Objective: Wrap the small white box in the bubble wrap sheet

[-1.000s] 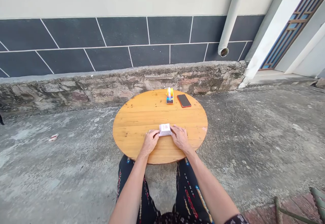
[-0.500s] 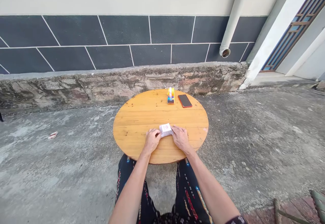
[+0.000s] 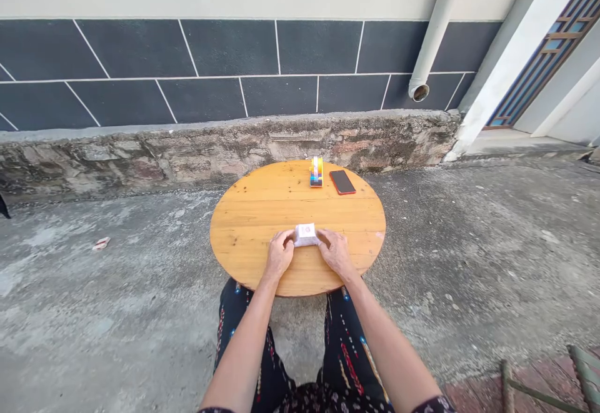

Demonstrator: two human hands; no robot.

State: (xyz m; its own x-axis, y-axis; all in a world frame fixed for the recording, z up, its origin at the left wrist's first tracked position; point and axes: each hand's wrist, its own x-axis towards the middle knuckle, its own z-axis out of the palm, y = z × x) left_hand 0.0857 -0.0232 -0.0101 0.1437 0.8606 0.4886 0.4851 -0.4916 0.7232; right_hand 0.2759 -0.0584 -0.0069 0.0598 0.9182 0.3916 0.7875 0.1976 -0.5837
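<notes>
A small packet (image 3: 306, 235) in pale lilac, see-through wrapping lies on the round wooden table (image 3: 253, 207). On its top is a white label with a small round pinkish mark. My left hand (image 3: 280, 254) grips the packet's left end with bent fingers, the thumb on the near side. At the right end, my right hand (image 3: 334, 250) curls its fingers and thumb against the packet in the same way. Both hands rest low over the tabletop, and some fingertips are hidden behind the packet.
Toward the table's far edge stands a yellow, white and blue object (image 3: 316, 172), its kind unclear. Beside it lies a red-edged phone (image 3: 342, 182). Behind the table runs a low stone ledge (image 3: 197, 157) under a dark-tiled wall. A drainpipe (image 3: 431, 41) comes down at the right.
Both hands have shifted slightly on the packet, which now lies straighter, its label squarer to me. The whole view has tilted a little. The phone and the yellow object keep their places.
</notes>
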